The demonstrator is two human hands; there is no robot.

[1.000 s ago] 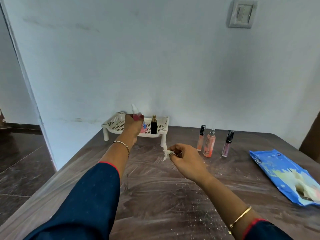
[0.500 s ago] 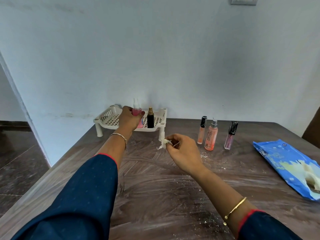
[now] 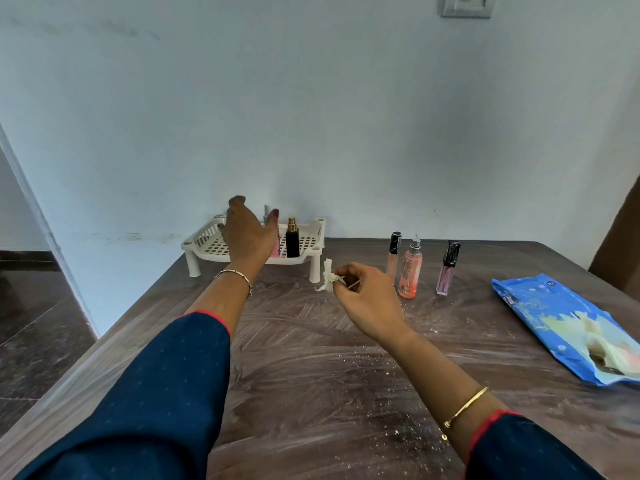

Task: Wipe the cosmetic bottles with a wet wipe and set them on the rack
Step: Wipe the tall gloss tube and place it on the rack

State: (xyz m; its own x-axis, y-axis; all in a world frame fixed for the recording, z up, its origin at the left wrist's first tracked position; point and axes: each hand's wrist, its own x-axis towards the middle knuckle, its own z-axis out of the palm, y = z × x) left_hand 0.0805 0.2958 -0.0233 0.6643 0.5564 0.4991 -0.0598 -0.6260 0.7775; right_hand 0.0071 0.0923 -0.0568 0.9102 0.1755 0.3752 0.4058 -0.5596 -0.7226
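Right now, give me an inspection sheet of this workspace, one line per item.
Surface: brown table, smeared and speckled with white crumbs.
Job's things: white rack holds black bottle and pink bottle, partly hidden; three bottles wait on the table: peach tube, peach spray bottle, purple tube.
Clutter: blue wipes pack, opened.
Grippers: left hand open at the rack; right hand pinches wet wipe.
Cables: nothing seen.
Surroundings: pale wall, wall switch.

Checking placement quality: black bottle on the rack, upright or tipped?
Upright. The black bottle stands vertical on the rack, gold cap on top, beside the open left hand, which isn't touching it.
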